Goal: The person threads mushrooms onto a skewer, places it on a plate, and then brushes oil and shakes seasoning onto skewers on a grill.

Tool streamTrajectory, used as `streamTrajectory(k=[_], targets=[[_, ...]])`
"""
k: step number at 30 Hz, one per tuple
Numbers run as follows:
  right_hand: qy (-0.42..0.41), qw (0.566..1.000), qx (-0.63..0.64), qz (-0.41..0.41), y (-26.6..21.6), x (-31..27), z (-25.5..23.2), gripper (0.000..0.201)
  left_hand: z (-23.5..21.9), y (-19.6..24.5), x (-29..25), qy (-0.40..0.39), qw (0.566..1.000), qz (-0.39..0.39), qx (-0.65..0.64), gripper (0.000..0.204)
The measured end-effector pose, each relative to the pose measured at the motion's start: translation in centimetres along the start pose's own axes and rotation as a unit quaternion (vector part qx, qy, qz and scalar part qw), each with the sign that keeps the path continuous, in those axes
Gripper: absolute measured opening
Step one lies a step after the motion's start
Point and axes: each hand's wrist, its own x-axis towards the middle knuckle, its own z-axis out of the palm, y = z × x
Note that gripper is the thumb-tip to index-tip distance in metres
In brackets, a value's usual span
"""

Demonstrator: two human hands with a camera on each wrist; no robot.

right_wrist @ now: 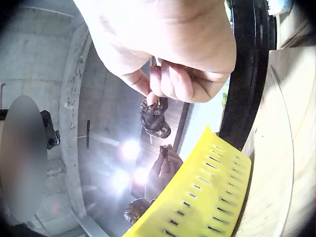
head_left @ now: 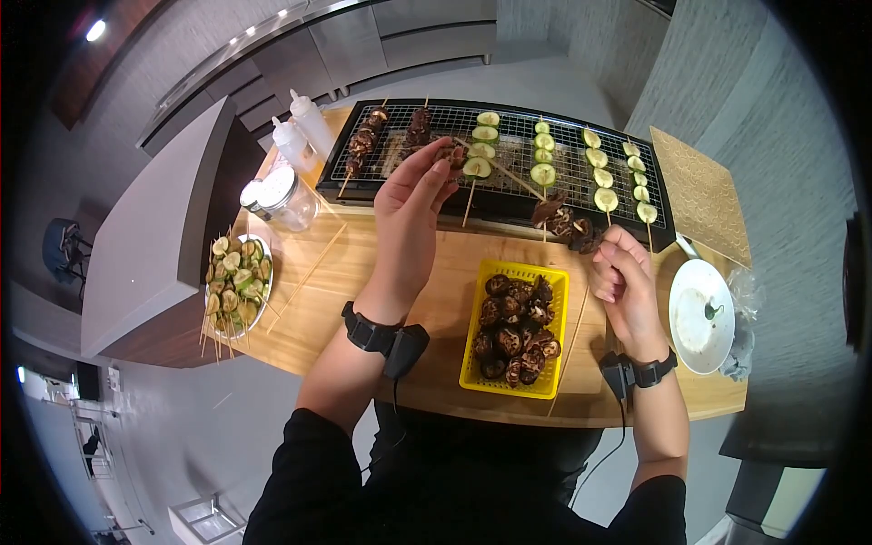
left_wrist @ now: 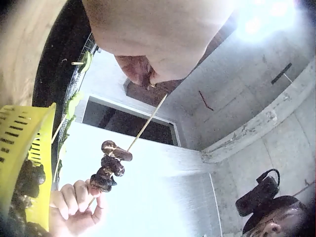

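My right hand (head_left: 627,282) grips a wooden skewer (left_wrist: 144,123) by its lower part, just below several dark brown mushrooms (head_left: 563,222) threaded on it. The bare end of that skewer slants up and left toward my left hand (head_left: 413,200). Between the left thumb and fingertips I pinch another mushroom (head_left: 450,156), held over the front of the grill and apart from the threaded ones. Below and between the hands stands a yellow basket (head_left: 469,363) of loose mushrooms (head_left: 510,341).
Mushroom skewers (head_left: 363,143) and cucumber-slice skewers (head_left: 597,158) lie across the black grill (head_left: 436,193). To the left are squeeze bottles (head_left: 292,143), a jar (head_left: 292,202) and a plate of skewered slices (head_left: 238,282). On the right sits a white pan (head_left: 695,331). Loose skewers (head_left: 309,272) lie on the table.
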Motion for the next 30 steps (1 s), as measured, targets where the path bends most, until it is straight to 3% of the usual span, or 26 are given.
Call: streamTrajectory(k=[30], targets=[[0.01,0.998,-0.066,0.003,0.26,0.17,0.0,0.014,0.03,-0.01,0.1,0.012,0.999,0.033,-0.006,0.032]])
